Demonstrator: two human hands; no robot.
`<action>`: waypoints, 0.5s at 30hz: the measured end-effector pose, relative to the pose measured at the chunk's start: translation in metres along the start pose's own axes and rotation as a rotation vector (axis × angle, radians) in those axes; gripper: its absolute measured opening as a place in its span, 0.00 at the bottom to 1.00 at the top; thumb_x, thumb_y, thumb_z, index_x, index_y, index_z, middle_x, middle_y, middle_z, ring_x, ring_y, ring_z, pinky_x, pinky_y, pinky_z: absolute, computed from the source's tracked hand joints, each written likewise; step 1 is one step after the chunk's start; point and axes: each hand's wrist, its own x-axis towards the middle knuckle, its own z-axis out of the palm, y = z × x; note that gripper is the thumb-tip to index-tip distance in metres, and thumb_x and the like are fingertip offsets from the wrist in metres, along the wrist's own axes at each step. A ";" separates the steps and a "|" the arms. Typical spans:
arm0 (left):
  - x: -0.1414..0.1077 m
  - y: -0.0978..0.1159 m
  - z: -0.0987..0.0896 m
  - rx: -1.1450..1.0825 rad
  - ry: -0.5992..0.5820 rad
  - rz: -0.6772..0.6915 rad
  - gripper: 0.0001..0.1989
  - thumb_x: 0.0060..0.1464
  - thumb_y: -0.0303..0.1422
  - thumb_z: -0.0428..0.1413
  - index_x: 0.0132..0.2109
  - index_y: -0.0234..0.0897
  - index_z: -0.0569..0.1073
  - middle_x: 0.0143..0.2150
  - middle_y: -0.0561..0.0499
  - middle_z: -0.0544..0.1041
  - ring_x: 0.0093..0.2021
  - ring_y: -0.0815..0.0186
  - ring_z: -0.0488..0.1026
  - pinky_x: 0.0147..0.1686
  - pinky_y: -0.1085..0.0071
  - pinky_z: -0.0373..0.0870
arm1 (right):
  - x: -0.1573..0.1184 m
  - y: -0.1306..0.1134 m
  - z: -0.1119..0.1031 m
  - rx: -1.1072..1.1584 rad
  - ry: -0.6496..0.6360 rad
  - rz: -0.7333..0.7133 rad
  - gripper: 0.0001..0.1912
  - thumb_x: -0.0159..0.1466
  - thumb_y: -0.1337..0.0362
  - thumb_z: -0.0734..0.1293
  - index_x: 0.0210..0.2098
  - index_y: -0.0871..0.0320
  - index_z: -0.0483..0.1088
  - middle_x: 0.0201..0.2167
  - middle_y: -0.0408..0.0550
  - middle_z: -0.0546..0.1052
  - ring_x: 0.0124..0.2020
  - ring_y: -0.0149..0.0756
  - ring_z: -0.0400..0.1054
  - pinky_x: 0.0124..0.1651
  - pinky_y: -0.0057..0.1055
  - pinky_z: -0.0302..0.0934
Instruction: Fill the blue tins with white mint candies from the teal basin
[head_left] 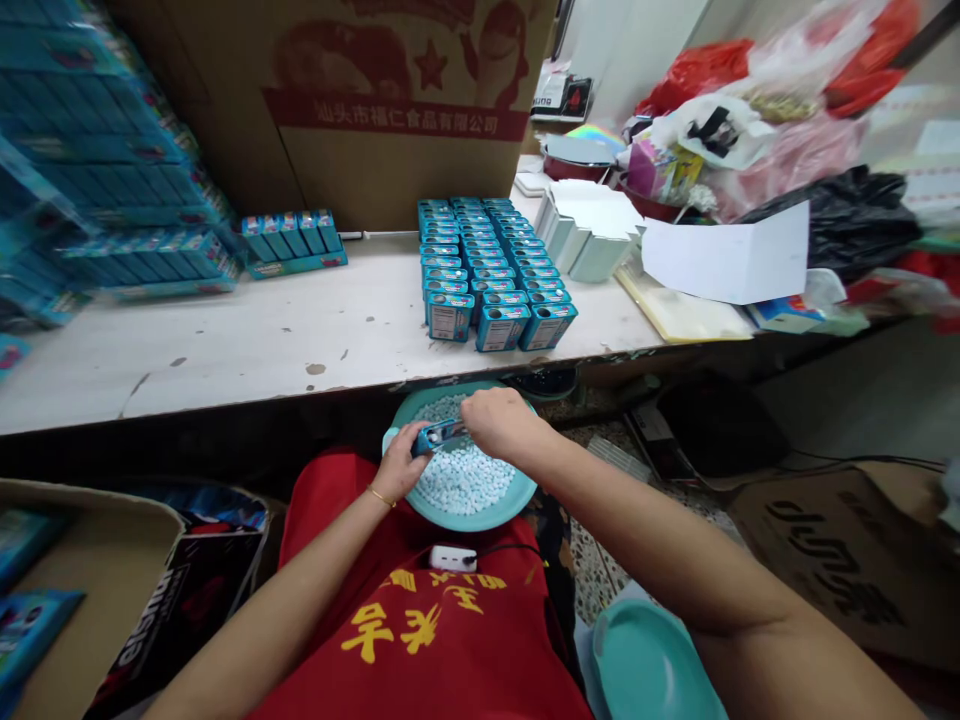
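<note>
My left hand [403,467] is wrapped around a small blue box [429,437], which lies tilted over the near-left part of a turquoise bowl [450,521]. Small pale tablets [466,482] fill much of the bowl, which rests at my lap. My right hand [499,420] is closed in a fist above the bowl, just right of the box. A greyish piece shows between that fist and the box's end; what the right fingers hold is hidden.
On the white table [247,345], blue boxes [487,275] stand in three rows. Trays of blue boxes [97,150] are stacked left, beside a large carton [360,110]. White card pieces [589,220] and bags lie right. A turquoise basin [645,660] sits low right; an open carton [90,500], low left.
</note>
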 end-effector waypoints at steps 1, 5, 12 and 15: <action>0.000 -0.001 0.000 -0.012 0.002 -0.010 0.20 0.45 0.26 0.52 0.49 0.37 0.65 0.46 0.46 0.68 0.48 0.62 0.65 0.51 0.63 0.59 | -0.001 0.003 0.002 0.011 0.006 0.002 0.15 0.59 0.71 0.55 0.39 0.64 0.71 0.35 0.61 0.74 0.40 0.40 0.69 0.40 0.31 0.60; -0.006 -0.003 -0.012 -0.142 0.081 -0.123 0.20 0.45 0.30 0.54 0.49 0.37 0.65 0.47 0.46 0.69 0.49 0.61 0.65 0.52 0.63 0.58 | -0.005 0.036 0.032 0.088 0.011 0.058 0.17 0.59 0.72 0.54 0.41 0.58 0.71 0.37 0.55 0.74 0.41 0.37 0.68 0.41 0.29 0.58; -0.040 -0.005 -0.035 -0.346 0.215 -0.314 0.24 0.45 0.37 0.57 0.49 0.36 0.63 0.47 0.46 0.72 0.47 0.61 0.68 0.50 0.64 0.61 | 0.026 0.038 0.186 0.225 -0.033 0.236 0.24 0.59 0.75 0.49 0.45 0.56 0.69 0.44 0.55 0.72 0.43 0.39 0.68 0.42 0.30 0.60; -0.046 -0.007 -0.032 -0.375 0.223 -0.322 0.24 0.45 0.37 0.57 0.50 0.37 0.63 0.48 0.45 0.71 0.49 0.60 0.67 0.52 0.64 0.60 | 0.034 0.006 0.229 0.281 0.001 0.137 0.24 0.57 0.73 0.51 0.41 0.49 0.71 0.42 0.52 0.74 0.41 0.41 0.69 0.40 0.33 0.62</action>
